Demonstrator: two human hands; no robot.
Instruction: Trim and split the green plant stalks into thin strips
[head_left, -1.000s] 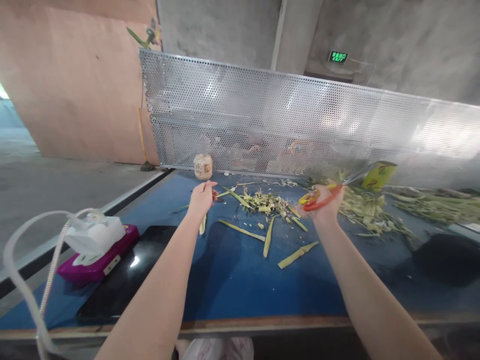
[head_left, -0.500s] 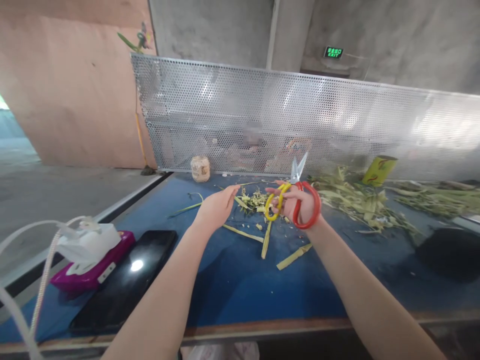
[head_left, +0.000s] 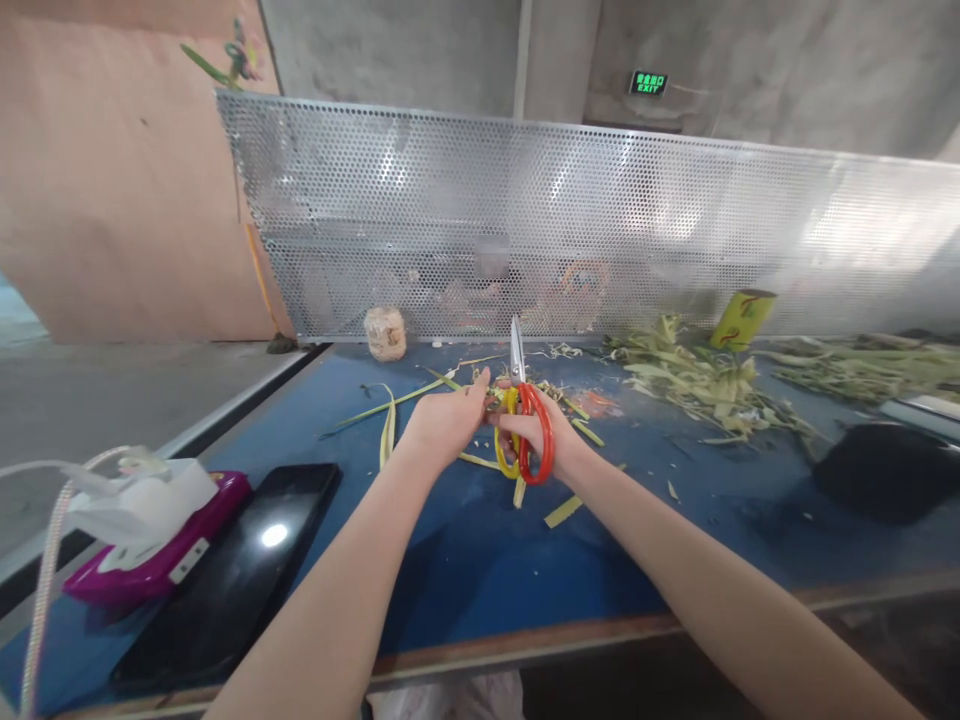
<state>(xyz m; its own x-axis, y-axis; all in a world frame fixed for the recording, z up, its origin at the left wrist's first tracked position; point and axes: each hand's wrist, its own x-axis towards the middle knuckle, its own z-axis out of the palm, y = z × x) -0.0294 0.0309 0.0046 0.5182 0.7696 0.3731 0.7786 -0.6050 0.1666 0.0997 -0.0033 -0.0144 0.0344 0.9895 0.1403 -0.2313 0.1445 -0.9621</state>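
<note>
My right hand (head_left: pixel 551 424) holds a pair of scissors (head_left: pixel 535 432) by its handles, one loop red and one yellow. The blades point up and away from me and look almost closed. Close by on the left is my left hand (head_left: pixel 448 422), its thumb and fingers pressed together near the scissors' pivot. Whatever sits between those fingers is mostly hidden. Around both hands lie pale green plant strips, among them a curled strip (head_left: pixel 388 425) to the left and a short flat piece (head_left: pixel 564 511) below the scissors. Small cut scraps are scattered behind the hands.
A black phone (head_left: pixel 232 570) and a purple power strip (head_left: pixel 157 560) with white plugs lie at the left. Further back stands a cream-coloured roll (head_left: pixel 385 334). Leaf heaps (head_left: pixel 697 380) and a yellow-green can (head_left: pixel 742 320) are at the right, before a perforated metal screen (head_left: pixel 450 200).
My right hand has moved left, bringing the scissors up against my left hand. The blades, spread apart before, are now nearly together. The view has shifted slightly.
</note>
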